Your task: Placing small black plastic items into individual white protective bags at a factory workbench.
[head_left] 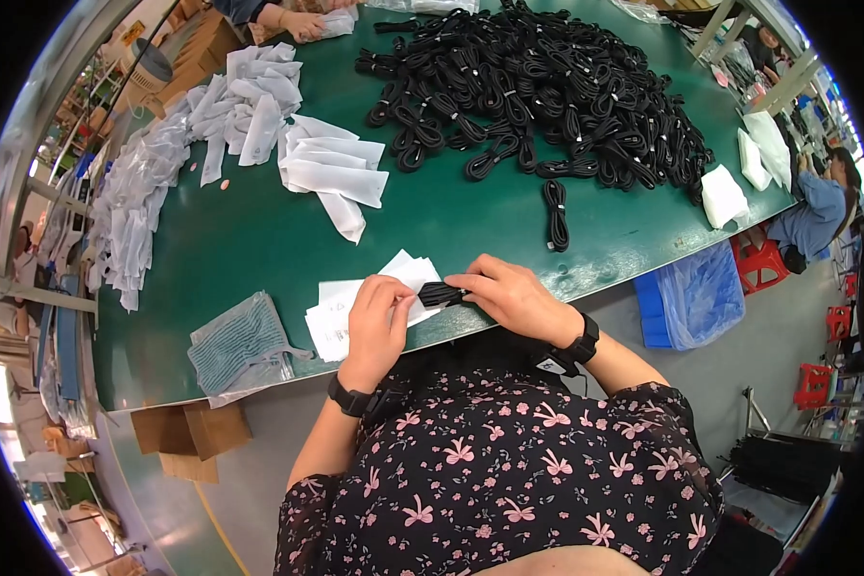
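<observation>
At the table's near edge, my right hand (520, 298) grips a coiled black cable (440, 294) by its right end. The coil's left end meets a thin white bag (408, 271). My left hand (379, 322) pinches that bag beside the coil; how far the coil sits inside it is hidden by my fingers. Under and left of my left hand lies a fanned stack of white bags (328, 322). One loose coiled cable (557, 216) rests farther off to the right, apart from a large heap of black coiled cables (547, 96).
Filled pale bags (130, 197) pile along the left edge, with more white packets (331, 163) toward the middle. A striped cloth in plastic (240, 346) lies near left. Blue bin (691, 298) stands right, below the table. Another person's hands (302, 24) work at the far side.
</observation>
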Available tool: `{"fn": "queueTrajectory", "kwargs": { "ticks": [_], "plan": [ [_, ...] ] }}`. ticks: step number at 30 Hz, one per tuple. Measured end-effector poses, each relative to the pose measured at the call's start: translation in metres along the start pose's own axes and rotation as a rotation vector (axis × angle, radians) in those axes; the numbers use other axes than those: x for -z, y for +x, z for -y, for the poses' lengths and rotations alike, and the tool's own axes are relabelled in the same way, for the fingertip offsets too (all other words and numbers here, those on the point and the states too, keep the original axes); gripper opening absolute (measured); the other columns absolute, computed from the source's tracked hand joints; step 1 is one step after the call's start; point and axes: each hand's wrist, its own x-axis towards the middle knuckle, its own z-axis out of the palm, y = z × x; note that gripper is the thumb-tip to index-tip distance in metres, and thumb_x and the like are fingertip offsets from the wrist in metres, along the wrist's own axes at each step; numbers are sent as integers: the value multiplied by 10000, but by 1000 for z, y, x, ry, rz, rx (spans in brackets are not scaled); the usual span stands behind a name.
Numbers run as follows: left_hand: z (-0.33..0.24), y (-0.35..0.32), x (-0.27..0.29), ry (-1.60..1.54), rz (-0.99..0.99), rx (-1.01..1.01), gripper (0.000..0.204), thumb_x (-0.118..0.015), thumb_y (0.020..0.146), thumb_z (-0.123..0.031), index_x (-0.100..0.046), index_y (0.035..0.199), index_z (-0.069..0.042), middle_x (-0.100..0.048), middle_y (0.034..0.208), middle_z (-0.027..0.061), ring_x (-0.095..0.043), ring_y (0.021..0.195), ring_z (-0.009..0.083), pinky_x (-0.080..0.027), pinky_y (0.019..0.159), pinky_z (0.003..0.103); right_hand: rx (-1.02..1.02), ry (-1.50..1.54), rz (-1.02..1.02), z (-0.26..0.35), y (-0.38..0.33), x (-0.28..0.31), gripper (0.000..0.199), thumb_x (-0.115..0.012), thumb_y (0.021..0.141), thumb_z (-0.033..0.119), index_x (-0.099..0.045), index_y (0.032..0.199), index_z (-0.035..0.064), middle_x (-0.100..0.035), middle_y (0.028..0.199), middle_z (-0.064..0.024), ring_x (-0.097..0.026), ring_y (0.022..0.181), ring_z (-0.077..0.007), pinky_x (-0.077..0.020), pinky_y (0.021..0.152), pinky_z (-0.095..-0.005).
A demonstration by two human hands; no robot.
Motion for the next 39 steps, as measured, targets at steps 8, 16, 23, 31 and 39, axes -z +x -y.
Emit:
{"fn": "queueTrajectory", "kwargs": {
  "ticks": [8, 16, 23, 31, 39],
  "plan": [
    [-6, 4, 1, 159, 131, -326, 80, -635, 800, 32, -586, 855, 3, -562, 861, 160, -554, 833, 372, -441, 935, 486, -884, 1028, 247, 0, -3, -7, 283, -603, 974, 293, -598, 1103, 42, -650, 935, -25, -683, 745, -94, -490, 562, -192],
    [-10, 28, 4, -65, 25, -130, 61, -600, 846, 1, -539, 843, -7, -550, 891, 96, -528, 801, 199, -427, 723, 301, 0, 332, -154, 16, 16, -10, 214, -676, 862, 85, -597, 1058, 49, -512, 994, -120, -581, 832, -276, -479, 726, -378],
    [-5, 55, 11, -495, 65, 64, 68, -571, 938, -62, -550, 888, -20, -532, 876, 25, -497, 789, 89, -414, 657, 245, 85, 415, -274, 29, 39, -3, 249, -678, 858, 87, -536, 1058, 45, -508, 1024, -113, -582, 832, -283, -495, 723, -367],
    [9, 103, 76, -444, -132, 221, 112, -575, 924, -32, -573, 1022, 21, -575, 925, 81, -536, 864, 166, -442, 708, 310, 57, -55, -441, 13, 49, 19, 267, -703, 798, 123, -614, 1041, 61, -558, 1017, -102, -583, 871, -277, -527, 735, -370],
    [-19, 64, 23, 73, 85, 17, 230, -689, 827, -50, -638, 1051, -31, -600, 1049, 87, -589, 875, 192, -494, 756, 301, -598, -724, -157, -56, -14, 58, 350, -764, 771, 229, -587, 973, 5, -503, 1049, -189, -597, 870, -359, -531, 723, -449]
  ]
}}
